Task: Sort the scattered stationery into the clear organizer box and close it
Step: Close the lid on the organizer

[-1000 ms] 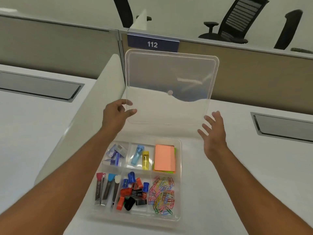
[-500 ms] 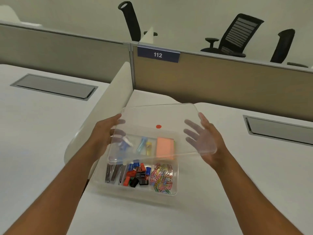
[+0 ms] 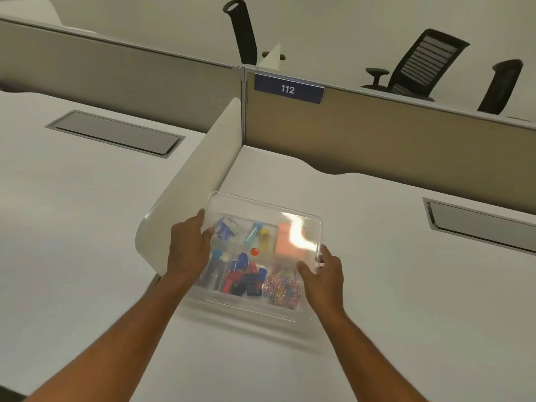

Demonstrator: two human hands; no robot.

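Observation:
The clear organizer box (image 3: 249, 307) sits on the white desk. Its clear lid (image 3: 261, 207), marked with a small red dot, lies flat over it. Through the lid I see orange sticky notes (image 3: 285, 242), coloured paper clips (image 3: 282, 287), binder clips (image 3: 243, 278) and small blue and yellow items. My left hand (image 3: 187, 246) grips the lid's left edge, thumb on top. My right hand (image 3: 322, 274) grips the lid's right front corner.
A white curved divider panel (image 3: 191, 181) stands just left of the box. A beige partition (image 3: 377, 134) with a "112" sign runs behind the desk. Grey cable hatches (image 3: 116, 132) sit on both desks. Office chairs stand beyond the partition.
The lid came down from upright, through a tilted position above the box, to lie flat on it. Both hands moved down with it and now grip its edges.

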